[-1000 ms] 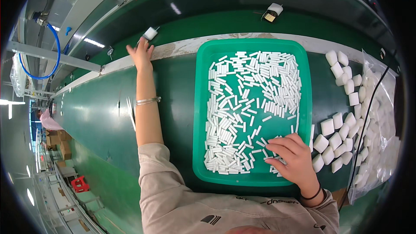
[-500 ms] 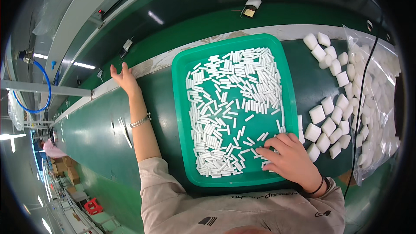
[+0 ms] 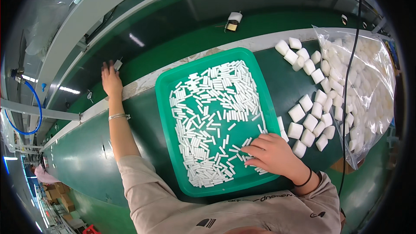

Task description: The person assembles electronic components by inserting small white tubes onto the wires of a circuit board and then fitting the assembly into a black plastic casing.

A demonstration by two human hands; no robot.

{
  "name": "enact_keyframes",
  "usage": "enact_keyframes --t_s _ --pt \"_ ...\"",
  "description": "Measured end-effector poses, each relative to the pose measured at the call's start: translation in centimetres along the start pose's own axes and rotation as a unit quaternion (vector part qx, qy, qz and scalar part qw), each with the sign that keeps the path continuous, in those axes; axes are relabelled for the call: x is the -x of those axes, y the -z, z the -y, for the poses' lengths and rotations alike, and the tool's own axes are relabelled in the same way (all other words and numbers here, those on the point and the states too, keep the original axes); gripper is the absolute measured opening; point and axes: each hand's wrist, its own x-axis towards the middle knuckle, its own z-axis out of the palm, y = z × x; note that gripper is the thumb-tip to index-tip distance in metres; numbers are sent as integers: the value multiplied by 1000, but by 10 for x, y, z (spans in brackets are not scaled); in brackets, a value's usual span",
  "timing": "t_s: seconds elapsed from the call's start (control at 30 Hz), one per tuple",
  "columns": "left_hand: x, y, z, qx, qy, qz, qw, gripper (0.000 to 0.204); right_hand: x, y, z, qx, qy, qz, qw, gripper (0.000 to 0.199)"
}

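Observation:
My left hand reaches out past the pale bench edge over the green belt, fingers stretched and slightly apart. Right beside its fingertips lies a small white-topped piece; whether they touch is unclear. A green tray in front of me holds a great many short white sticks, thickest along its left and far sides. My right hand rests in its near right corner, fingers bent over several loose sticks. A gap shows between thumb and forefinger; what lies under the palm is hidden.
White cushion-like blocks lie right of the tray, beside a clear plastic bag full of more. A black cable hangs before the bag. Another white-and-black piece lies on the far belt. A blue hose loops at left.
My left hand has moved forward over the belt to the small white-topped piece. My right hand stays at the tray's near right corner. The whole view has shifted and turned a little.

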Motion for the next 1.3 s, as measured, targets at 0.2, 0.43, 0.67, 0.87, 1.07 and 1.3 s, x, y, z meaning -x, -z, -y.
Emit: enact_keyframes --t_s 0.2,0.43,0.67,0.87,1.07,1.3 --pt "-12 6 -14 16 -11 103 994 41 -2 -3 -4 4 -33 -20 999 31" --pt "-14 27 -20 96 -78 93 988 44 -3 1 -2 15 -39 2 999 31" --pt "-26 36 -34 72 -106 175 976 44 -1 -1 -4 9 -42 9 999 30" --pt "-31 36 -51 64 -113 188 974 40 2 0 -6 6 -41 0 999 31" --pt "-27 32 -49 78 -143 164 973 37 0 0 -5 -4 -33 -1 999 30" --pt "-29 48 -56 -12 -79 122 989 41 -1 -2 -6 5 -39 0 999 31"
